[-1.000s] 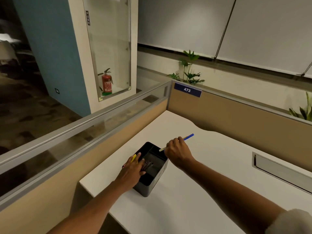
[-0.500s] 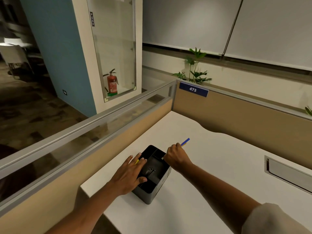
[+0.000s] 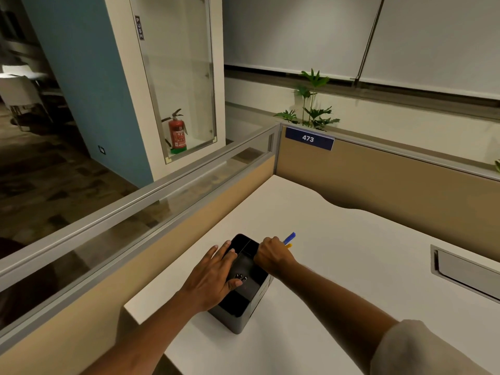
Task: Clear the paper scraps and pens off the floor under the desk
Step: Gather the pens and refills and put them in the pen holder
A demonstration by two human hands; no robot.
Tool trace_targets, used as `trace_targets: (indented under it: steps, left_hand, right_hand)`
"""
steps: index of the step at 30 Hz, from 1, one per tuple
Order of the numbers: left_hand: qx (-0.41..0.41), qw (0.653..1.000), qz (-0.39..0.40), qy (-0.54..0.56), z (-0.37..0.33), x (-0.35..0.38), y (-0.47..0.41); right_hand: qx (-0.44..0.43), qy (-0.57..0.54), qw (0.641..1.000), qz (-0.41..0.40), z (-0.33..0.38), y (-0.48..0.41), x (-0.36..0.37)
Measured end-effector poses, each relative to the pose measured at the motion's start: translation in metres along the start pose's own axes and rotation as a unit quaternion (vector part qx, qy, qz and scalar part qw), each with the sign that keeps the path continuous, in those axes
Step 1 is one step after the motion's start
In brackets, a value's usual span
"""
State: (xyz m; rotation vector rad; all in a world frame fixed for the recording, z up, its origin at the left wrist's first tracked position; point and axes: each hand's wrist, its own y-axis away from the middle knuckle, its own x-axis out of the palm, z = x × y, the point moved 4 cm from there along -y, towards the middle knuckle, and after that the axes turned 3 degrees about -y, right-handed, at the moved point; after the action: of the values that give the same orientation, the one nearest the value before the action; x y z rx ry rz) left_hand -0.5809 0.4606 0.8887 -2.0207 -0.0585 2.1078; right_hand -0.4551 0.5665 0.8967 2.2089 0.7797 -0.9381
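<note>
White desktop [image 3: 351, 266] fills the cubicle corner, bounded by tan partition panels [image 3: 392, 182] at the back and left, with a glass-topped rail along the left one. Near the desk's front-left corner stands a black rectangular plastic pen holder [image 3: 244, 311], divided into compartments, with a few dark pens [image 3: 240, 277] already standing in it. The left hand [image 3: 213, 274] lies flat over the holder's left rim, fingers spread and empty, steadying it. The right hand [image 3: 272, 255] is fisted at the holder's far right rim around a blue pen [image 3: 290, 236] and a yellow pen [image 3: 288, 246], whose ends jut beyond the knuckles; their tips are hidden, so whether they are inside yet I cannot tell. Judged from this, the pens are nearly stowed; the floor under the desk is out of view, so whether paper scraps remain cannot be told. Room is generous to the right and rear; the holder sits close to the front edge, so a hard push could tip it off. A recessed grey cable tray [image 3: 465, 272] lies well apart, toward the right edge.
</note>
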Motion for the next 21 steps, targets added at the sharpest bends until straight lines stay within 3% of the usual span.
trace_targets:
  steps: [9, 14, 21]
  left_hand:
    - [0.043, 0.998, 0.020, -0.041, -0.003, -0.005, -0.006]
    - [0.014, 0.999, 0.015, -0.043, -0.008, -0.017, -0.011]
    - [0.020, 0.998, 0.020, -0.052, -0.034, -0.047, -0.013]
  right_hand:
    - [0.004, -0.066, 0.995, -0.073, 0.002, 0.008, 0.004]
    - [0.084, -0.110, 0.971, -0.194, 0.006, 0.025, 0.002]
    - [0.153, -0.205, 0.934, -0.251, 0.014, 0.081, -0.008]
